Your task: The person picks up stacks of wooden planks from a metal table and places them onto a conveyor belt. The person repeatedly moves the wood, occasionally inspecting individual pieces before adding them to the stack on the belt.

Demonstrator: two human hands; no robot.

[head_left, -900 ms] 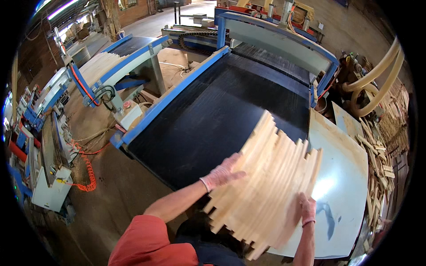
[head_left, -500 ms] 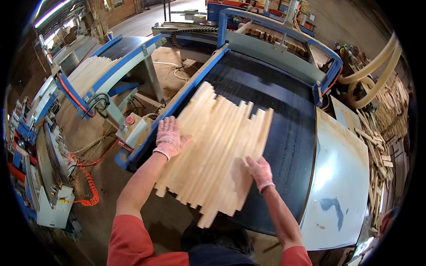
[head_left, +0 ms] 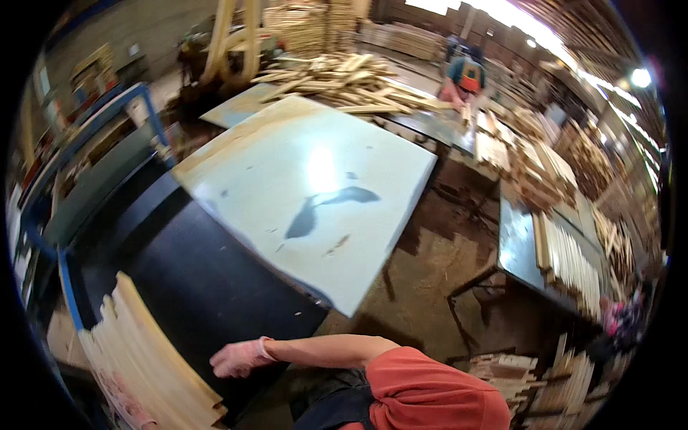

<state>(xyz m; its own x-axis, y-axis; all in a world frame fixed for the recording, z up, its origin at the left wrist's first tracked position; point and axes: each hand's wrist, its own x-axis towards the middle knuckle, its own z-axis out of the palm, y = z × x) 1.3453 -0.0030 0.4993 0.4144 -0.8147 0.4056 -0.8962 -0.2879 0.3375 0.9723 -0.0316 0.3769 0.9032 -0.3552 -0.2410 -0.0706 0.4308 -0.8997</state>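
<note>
A sheet of pale wooden strips (head_left: 154,344), laid edge to edge, rests at the left part of the black conveyor belt (head_left: 193,265). My left hand (head_left: 122,401), in a pinkish work glove, lies with fingers stretched over the strips near the lower left; it is blurred and partly cut off. Just right of the strips, apart from them, my right hand (head_left: 240,358) hangs over the belt's near end. Its gloved fingers are curled together, with nothing visible in them.
A pale blue metal table (head_left: 287,158) adjoins the belt's right side, with a heap of loose wood strips (head_left: 351,82) beyond. Further right, a co-worker (head_left: 464,75) bends over a bench. Another table (head_left: 519,229) holds stacked strips. A blue machine frame (head_left: 86,122) stands left.
The view has swung to the right, so the belt and strips now appear at the lower left. My right hand has come off the strips; the left stays on them.
</note>
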